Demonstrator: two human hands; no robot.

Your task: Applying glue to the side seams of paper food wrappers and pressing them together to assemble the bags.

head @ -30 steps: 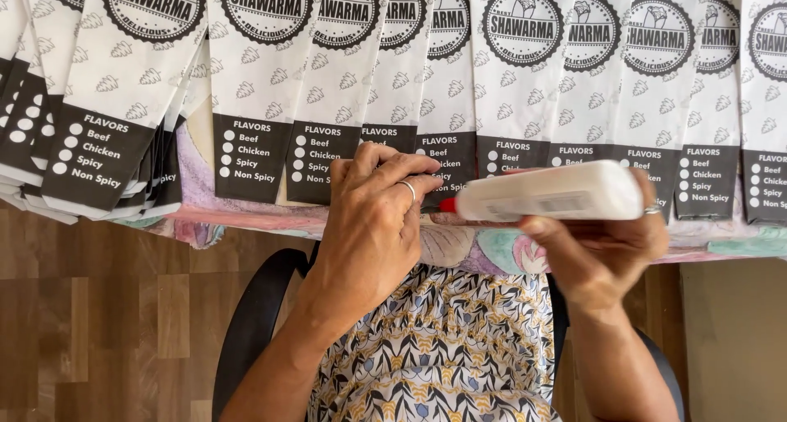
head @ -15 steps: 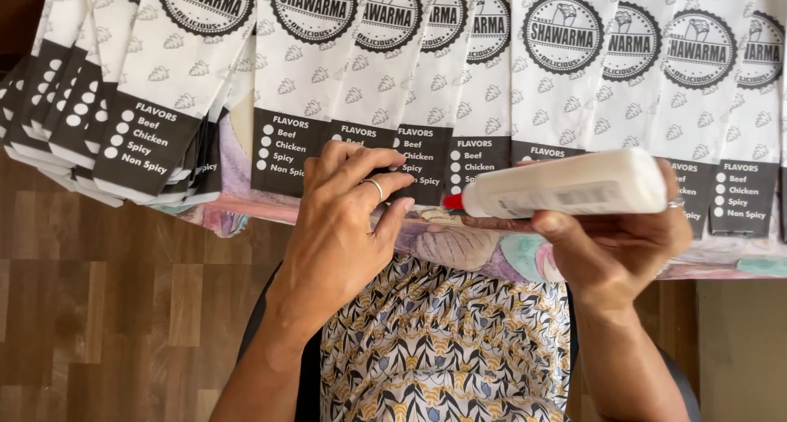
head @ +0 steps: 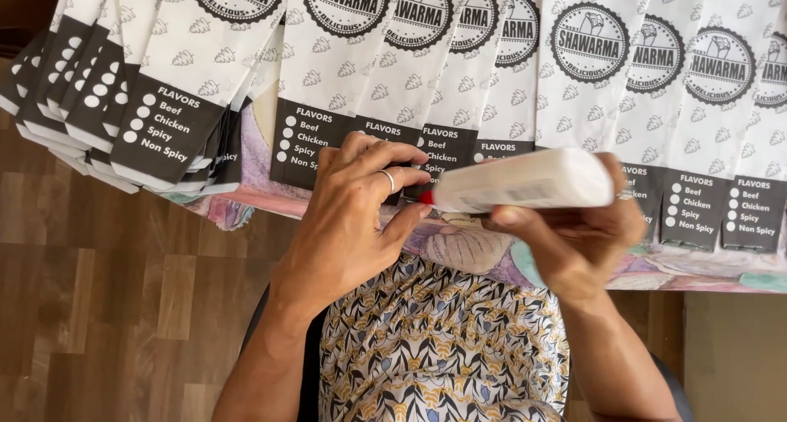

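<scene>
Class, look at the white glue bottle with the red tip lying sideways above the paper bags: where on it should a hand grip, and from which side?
Grip the white glue bottle around its wide body, coming from the blunt end, as the right hand does. It lies sideways, red tip towards the left hand, so that end probably needs to stay free.

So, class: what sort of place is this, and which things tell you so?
Probably a home or small workshop for hand-assembling food packaging: overlapping rows of printed paper bags on a cloth-covered table, a white glue bottle in the right hand, and wood flooring.
</scene>
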